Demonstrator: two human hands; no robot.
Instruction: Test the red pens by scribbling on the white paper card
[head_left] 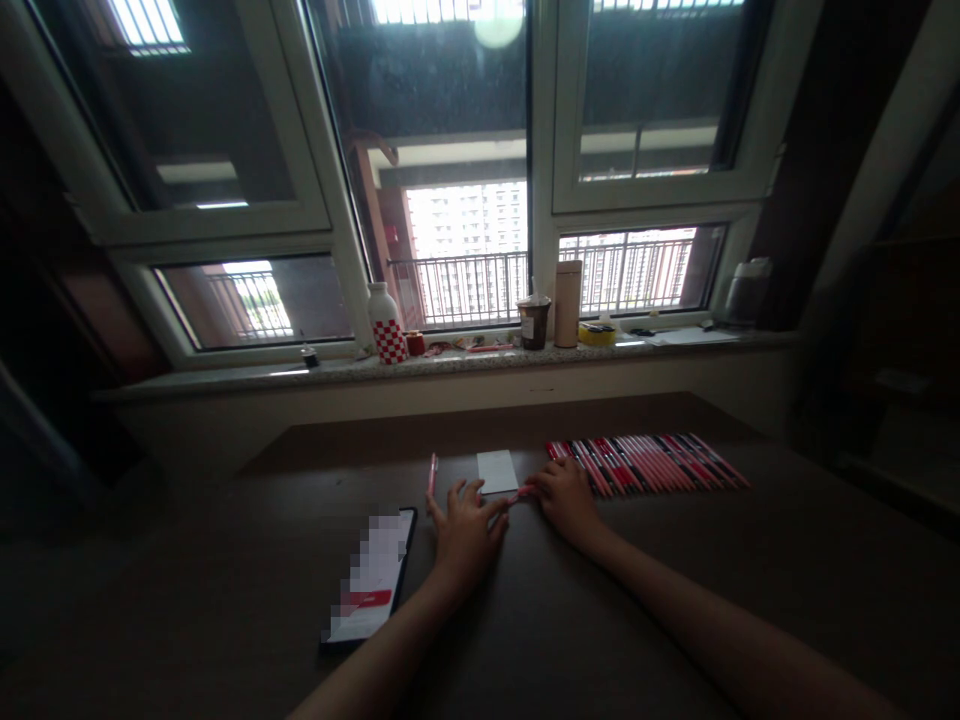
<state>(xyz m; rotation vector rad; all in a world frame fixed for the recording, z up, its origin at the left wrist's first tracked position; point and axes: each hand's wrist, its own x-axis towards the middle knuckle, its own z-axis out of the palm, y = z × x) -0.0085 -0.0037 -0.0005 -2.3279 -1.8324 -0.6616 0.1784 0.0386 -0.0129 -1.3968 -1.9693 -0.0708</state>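
Both my hands rest on a dark table. My left hand and my right hand pinch the two ends of one pink pen between them, just below a small white paper. A single pink pen lies apart, just left of my left hand. A long row of several pink and red pens lies side by side to the right of my right hand.
A phone with a lit screen lies at the left. On the windowsill stand a red-checked bottle, a dark cup, a tall tumbler and a yellow box. Large windows rise behind.
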